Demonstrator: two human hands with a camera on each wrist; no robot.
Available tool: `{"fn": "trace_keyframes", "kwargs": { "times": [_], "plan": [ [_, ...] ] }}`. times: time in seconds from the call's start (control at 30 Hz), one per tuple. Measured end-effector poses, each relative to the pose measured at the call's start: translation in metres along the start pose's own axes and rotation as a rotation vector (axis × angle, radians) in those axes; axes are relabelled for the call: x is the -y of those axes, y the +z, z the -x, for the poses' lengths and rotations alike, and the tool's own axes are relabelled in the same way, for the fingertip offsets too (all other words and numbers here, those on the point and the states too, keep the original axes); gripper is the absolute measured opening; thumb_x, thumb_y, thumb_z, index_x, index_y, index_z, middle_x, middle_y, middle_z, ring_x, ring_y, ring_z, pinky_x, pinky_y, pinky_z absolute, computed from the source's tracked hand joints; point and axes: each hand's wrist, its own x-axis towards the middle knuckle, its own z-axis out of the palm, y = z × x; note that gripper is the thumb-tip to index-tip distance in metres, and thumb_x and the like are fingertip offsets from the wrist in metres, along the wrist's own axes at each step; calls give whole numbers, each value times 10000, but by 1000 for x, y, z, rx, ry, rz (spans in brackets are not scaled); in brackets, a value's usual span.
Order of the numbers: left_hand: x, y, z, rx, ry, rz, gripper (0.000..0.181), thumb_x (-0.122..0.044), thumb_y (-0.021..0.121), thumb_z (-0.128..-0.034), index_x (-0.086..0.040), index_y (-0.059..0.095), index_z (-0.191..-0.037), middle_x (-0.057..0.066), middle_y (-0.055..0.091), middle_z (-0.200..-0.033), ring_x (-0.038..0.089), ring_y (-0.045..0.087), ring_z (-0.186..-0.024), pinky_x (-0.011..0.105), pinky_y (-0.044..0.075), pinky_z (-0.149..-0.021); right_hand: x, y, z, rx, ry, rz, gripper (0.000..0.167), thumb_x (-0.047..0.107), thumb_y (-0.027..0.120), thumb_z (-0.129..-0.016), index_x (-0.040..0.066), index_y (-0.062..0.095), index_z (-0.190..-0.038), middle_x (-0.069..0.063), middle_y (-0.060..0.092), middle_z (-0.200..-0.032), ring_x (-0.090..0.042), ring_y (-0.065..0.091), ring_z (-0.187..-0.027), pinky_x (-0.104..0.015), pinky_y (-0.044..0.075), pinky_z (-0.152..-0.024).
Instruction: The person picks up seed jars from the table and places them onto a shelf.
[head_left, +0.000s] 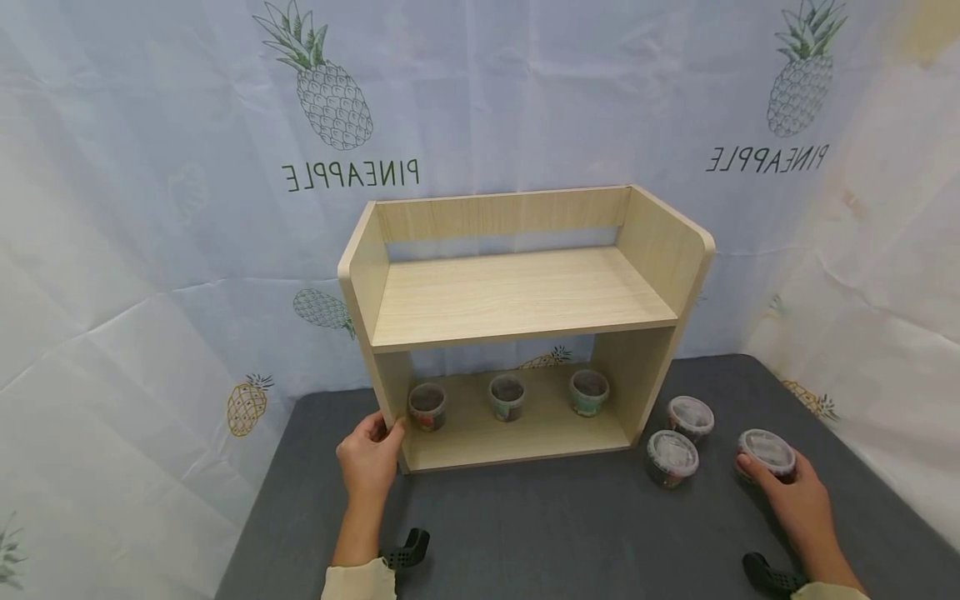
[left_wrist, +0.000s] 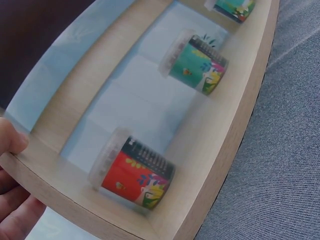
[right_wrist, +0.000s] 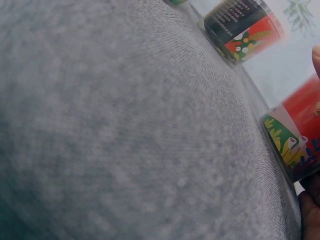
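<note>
My left hand (head_left: pixel 369 458) grips the lower left side panel of a light wooden desk shelf (head_left: pixel 525 292), thumb inside and fingers outside. Three lidded plastic cups stand in a row in its lower compartment: a red-labelled cup (left_wrist: pixel 135 175) nearest that hand, a green one (left_wrist: pixel 197 67) in the middle, another green one (head_left: pixel 588 393) at the right. Off to the shelf's right, my right hand (head_left: pixel 806 508) holds a red-labelled lidded cup (right_wrist: pixel 300 130) by its side, at the tabletop. Part of this cup lies outside the right wrist view.
Two more lidded cups, a nearer one (head_left: pixel 672 458) and one behind it (head_left: pixel 690 418), stand between the shelf and my right hand. Dark grey cloth (head_left: pixel 525 533) covers the table. Behind hangs a pineapple-print curtain (head_left: pixel 525 100), with another side of it close at the right.
</note>
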Motion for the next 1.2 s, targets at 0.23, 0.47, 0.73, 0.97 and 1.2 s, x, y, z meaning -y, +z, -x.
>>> {"fn": "trace_keyframes", "kwargs": {
  "times": [0.23, 0.47, 0.73, 0.97, 1.2],
  "plan": [
    [0, 0, 0, 2, -8, 6, 227, -145, 779, -830, -35, 764, -1028, 129, 762, -902, 233, 740, -832, 70, 492, -630, 0, 0, 0, 0, 11, 0, 1057, 594, 643, -866, 7, 115, -1571, -328, 276, -1541, -489, 316, -1385, -636, 291, -1076],
    [-2, -1, 1, 20, -13, 1, 231, -152, 772, -838, -30, 761, -1035, 131, 762, -910, 245, 741, -841, 83, 496, -632, -2, 0, 2, 1, 20, -4, 1056, 590, 643, -867, 11, 111, -1572, -330, 268, -1543, -493, 310, -1388, -634, 291, -1075],
    [-2, -1, 0, 9, -27, -9, 242, -165, 774, -836, -34, 762, -1038, 134, 762, -918, 250, 742, -851, 73, 485, -638, 0, 1, 2, -5, 2, -2, 1041, 586, 649, -866, 5, 144, -1567, -329, 291, -1534, -483, 329, -1374, -632, 301, -1062],
    [-3, -2, -1, 6, -29, -27, 244, -184, 779, -830, -36, 765, -1025, 131, 763, -903, 247, 741, -839, 77, 480, -631, 0, 3, 1, -13, 3, 0, 1032, 579, 652, -866, -2, 159, -1562, -327, 303, -1528, -471, 333, -1368, -624, 305, -1061],
    [-3, -2, -1, 15, -43, -22, 251, -189, 781, -829, -34, 764, -1025, 128, 763, -914, 243, 741, -847, 86, 487, -633, -2, 2, 2, -49, 45, -40, 1010, 587, 657, -859, 32, 196, -1566, -301, 354, -1512, -412, 386, -1313, -553, 373, -993]
  ]
}}
